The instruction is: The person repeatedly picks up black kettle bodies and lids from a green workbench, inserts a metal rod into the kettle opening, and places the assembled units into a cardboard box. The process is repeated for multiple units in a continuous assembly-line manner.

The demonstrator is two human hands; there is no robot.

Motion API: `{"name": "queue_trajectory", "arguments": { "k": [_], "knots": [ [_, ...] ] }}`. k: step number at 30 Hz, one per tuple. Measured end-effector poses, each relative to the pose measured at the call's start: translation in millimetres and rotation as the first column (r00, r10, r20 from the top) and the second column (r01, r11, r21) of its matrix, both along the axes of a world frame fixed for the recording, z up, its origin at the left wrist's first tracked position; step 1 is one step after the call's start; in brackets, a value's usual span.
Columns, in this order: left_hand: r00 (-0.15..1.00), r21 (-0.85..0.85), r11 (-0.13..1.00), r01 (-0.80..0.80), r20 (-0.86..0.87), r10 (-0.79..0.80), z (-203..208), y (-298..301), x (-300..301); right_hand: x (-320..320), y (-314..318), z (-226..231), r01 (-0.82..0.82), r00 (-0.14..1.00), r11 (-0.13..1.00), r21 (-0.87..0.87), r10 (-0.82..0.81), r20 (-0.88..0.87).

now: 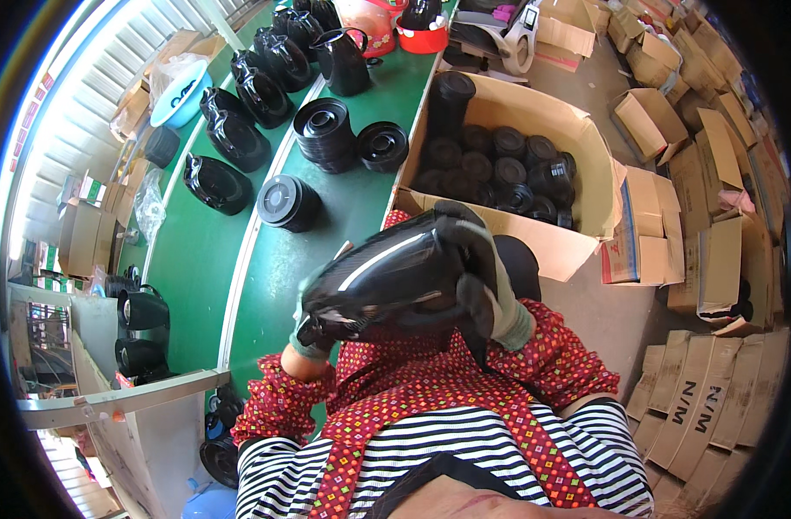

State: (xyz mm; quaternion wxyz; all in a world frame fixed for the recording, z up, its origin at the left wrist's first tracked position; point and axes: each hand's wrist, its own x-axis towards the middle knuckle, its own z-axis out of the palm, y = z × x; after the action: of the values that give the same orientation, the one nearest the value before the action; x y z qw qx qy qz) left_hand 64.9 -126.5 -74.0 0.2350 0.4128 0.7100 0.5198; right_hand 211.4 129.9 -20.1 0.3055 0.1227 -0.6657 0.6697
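A glossy black jug [378, 281] lies tilted on its side in front of my chest, held between both hands. My right hand [486, 281], in a grey-green glove with dark fingers, grips its right end. At the lower left end is my left hand [307, 336], gloved too; most of its fingers are hidden behind the jug. On the green table [257, 285] just beyond stands a round black part [289, 203] with a ringed top. Farther off are a stack of black ring-shaped parts [323, 134] and another round part [382, 145] beside it.
Several similar black jugs [218, 184] stand in a row along the table's left side. To the right, an open carton [586, 182] holds black cylindrical parts. A blue basin [181, 93] sits at the far left, and a red bowl [423, 36] at the back. Cardboard boxes [650, 125] crowd the right side.
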Motion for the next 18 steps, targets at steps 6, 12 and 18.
{"name": "queue_trajectory", "arguments": {
  "k": [6, 12, 18],
  "knots": [
    [0.721, 0.168, 0.897, -0.409, 0.662, 0.205, 36.6, 2.2, -18.0, -11.5, -4.0, -52.8, -0.007, 0.943, 0.752, -0.659, 0.224, 0.245],
    [0.861, -0.172, 0.919, -0.354, -0.444, 0.248, 99.7, 17.4, -29.5, -14.0, -11.4, -76.7, 0.129, 0.924, 0.789, -0.601, 0.124, 0.361],
    [0.842, -0.531, 0.772, -0.350, -0.539, 0.011, 145.1, 46.6, -7.1, -11.7, -20.5, 11.5, -0.027, 0.997, 0.841, 0.541, -0.013, 0.070]
  ]
}}
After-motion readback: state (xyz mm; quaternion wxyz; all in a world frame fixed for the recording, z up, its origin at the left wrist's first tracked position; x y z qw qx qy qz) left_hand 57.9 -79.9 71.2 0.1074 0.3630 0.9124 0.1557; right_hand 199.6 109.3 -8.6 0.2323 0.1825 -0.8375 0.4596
